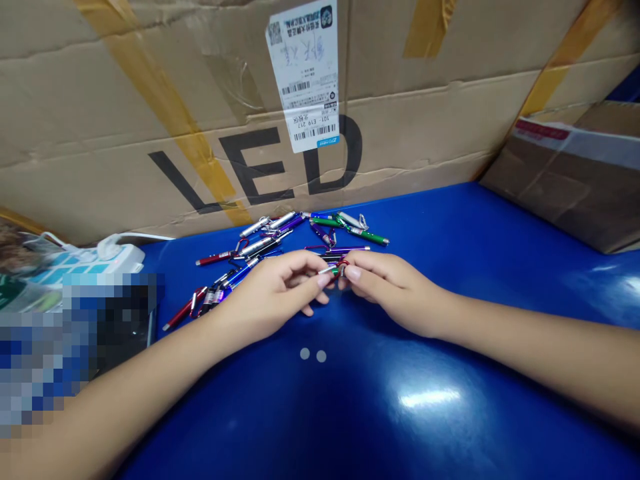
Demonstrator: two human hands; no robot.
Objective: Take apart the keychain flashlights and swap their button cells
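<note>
A small green pen-shaped keychain light [335,271] with a silvery end is held between both hands, mostly covered by fingers. My left hand [287,287] pinches its silvery end between thumb and index finger. At the other end, my right hand [383,283] has its thumb and index finger closed around a red carabiner clip [343,263] on the light. Just behind the hands lies a loose pile of similar keychain lights in red, silver, purple, blue and green, including a green one [369,235] and a red one [214,259].
Two small grey discs [313,355] show on the blue tabletop [350,413] in front of my hands. A large cardboard box [400,147] stands behind the pile; another box [575,180] is at right. At left are a power strip [113,260] with cables and a blurred-out area.
</note>
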